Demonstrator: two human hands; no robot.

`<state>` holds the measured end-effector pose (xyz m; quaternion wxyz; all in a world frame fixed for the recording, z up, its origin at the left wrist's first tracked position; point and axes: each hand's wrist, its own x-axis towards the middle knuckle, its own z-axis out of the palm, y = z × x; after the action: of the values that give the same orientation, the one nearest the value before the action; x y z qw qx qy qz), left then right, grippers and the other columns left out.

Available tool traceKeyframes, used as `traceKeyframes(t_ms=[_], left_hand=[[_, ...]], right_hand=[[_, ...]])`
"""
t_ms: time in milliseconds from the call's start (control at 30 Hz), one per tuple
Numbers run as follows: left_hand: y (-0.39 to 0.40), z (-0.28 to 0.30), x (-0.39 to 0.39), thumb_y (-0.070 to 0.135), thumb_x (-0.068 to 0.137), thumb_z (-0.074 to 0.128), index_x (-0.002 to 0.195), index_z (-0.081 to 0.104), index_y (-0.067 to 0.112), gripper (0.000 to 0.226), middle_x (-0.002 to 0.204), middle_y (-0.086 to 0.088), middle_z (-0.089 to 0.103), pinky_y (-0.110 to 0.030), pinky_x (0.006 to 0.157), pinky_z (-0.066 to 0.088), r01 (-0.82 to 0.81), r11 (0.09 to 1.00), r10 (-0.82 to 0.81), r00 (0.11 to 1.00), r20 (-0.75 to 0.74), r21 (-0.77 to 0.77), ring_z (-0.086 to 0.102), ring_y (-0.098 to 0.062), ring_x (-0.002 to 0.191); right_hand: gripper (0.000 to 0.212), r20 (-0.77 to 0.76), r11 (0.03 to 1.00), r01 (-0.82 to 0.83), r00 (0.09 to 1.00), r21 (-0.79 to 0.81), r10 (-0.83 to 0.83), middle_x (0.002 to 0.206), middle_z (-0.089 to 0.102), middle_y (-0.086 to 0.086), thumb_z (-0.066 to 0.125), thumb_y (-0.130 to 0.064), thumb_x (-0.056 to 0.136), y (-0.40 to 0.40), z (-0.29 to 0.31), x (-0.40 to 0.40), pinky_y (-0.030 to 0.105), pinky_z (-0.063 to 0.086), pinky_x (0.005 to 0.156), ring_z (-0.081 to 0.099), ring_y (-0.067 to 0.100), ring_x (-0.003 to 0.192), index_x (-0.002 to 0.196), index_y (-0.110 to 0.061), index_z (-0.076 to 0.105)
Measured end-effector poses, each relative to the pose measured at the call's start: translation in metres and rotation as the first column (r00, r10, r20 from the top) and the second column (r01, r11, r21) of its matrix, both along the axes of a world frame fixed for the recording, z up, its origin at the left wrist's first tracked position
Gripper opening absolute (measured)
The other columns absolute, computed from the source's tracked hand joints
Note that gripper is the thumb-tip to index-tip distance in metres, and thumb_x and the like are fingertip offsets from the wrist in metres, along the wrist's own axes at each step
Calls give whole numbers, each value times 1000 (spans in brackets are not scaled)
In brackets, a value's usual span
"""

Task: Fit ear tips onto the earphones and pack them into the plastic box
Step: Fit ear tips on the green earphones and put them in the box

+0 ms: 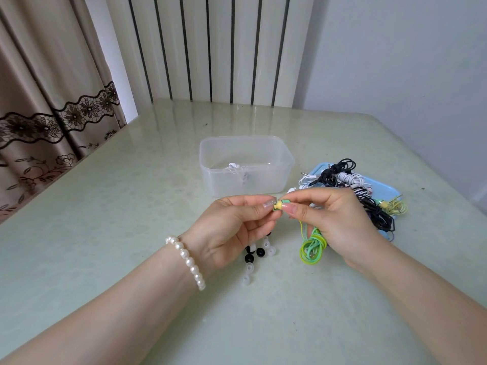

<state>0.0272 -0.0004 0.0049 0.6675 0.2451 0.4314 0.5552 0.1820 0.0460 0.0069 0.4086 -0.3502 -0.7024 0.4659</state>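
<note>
My right hand [340,222] pinches a green-and-yellow earbud [279,205], and its green coiled cable [312,248] hangs below the palm. My left hand [232,227] pinches a clear ear tip [271,202] against the earbud's nozzle. Both hands hover above the table in front of the clear plastic box [246,165], which holds a white earphone set [235,169]. Loose black and clear ear tips [259,255] lie on the table under my left hand.
A light blue tray [387,192] at the right holds a tangle of black, white and yellow-green earphones [355,185]. The pale green table [131,206] meets a curtain on the left and a radiator and wall behind.
</note>
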Motion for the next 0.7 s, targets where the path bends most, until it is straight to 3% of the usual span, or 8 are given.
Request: traceKeyframes(t_ms=[133, 300, 400, 700], left_hand=[[1, -1, -1, 0, 67, 61, 75, 69, 2, 11, 68, -8, 69, -19, 57, 55, -18, 1000, 18, 1000, 15, 9, 67, -11, 60], [0, -2, -1, 4, 62, 63, 80, 68, 1, 19, 69, -8, 70, -19, 59, 55, -9, 1000, 9, 1000, -13, 21, 67, -11, 60], [0, -1, 0, 1, 69, 62, 79, 69, 2, 12, 69, -8, 70, -18, 58, 55, -11, 1000, 12, 999, -34, 22, 67, -10, 60], [-1, -1, 2, -2, 80, 60, 77, 67, 4, 10, 67, -7, 71, -19, 57, 55, -43, 998, 48, 990, -132, 40, 69, -12, 59]], right_hand=[[7, -1, 999, 47, 999, -6, -47, 74, 70, 4, 71, -16, 71, 0, 4, 2, 14, 44, 59, 59, 10, 69, 74, -22, 72], [15, 41, 998, 28, 999, 49, -30, 66, 69, -10, 72, -10, 73, 0, 5, 2, 10, 41, 57, 57, 3, 64, 72, -25, 72], [18, 66, 996, 30, 997, 83, -36, 63, 68, -17, 72, -8, 73, -2, 4, 1, 8, 40, 56, 55, -1, 63, 72, -26, 70], [23, 124, 991, 72, 989, 110, -86, 59, 65, -13, 74, -10, 72, -1, 2, 2, 9, 40, 54, 54, 0, 60, 68, -32, 69]])
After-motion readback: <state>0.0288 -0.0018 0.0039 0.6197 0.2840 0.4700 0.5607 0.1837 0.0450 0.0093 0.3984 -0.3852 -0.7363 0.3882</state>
